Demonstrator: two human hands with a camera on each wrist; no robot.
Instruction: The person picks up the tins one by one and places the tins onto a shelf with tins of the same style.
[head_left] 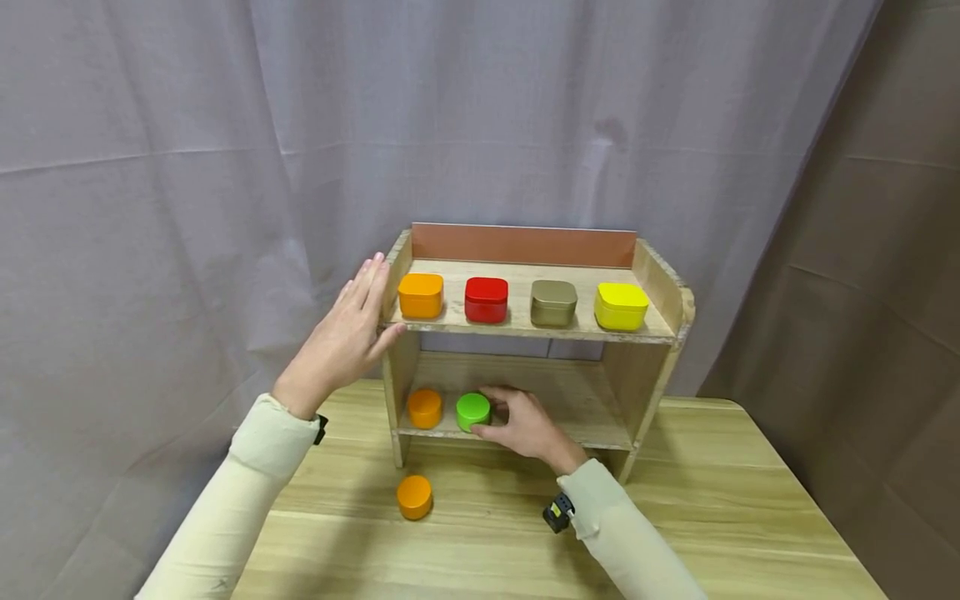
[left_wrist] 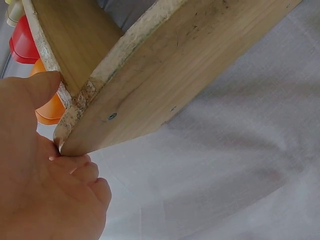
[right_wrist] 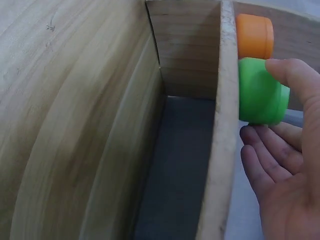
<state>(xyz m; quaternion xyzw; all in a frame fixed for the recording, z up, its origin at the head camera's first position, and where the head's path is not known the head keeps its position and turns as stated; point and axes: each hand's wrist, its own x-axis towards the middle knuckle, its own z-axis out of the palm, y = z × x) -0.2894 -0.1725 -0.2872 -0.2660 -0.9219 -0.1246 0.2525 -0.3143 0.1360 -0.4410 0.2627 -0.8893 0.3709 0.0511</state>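
Note:
In the head view my right hand [head_left: 525, 423] holds a round green lidded container [head_left: 473, 411] at the lower tier of a small wooden shelf [head_left: 517, 379]. The right wrist view shows the thumb on one side of the green container [right_wrist: 260, 92] and the fingertips at its other side. Just left of it sits a round orange container [head_left: 424, 408]. My left hand [head_left: 341, 346] rests against the shelf's left side panel [left_wrist: 145, 85], fingers straight and thumb at the front edge of the upper tier.
On the upper tier stand squarish containers: orange [head_left: 421, 296], red [head_left: 486, 300], olive [head_left: 553, 303] and yellow [head_left: 621, 307]. Another round orange container [head_left: 414, 497] is on the wooden table [head_left: 480, 542] before the shelf. Grey curtains [head_left: 525, 108] hang behind.

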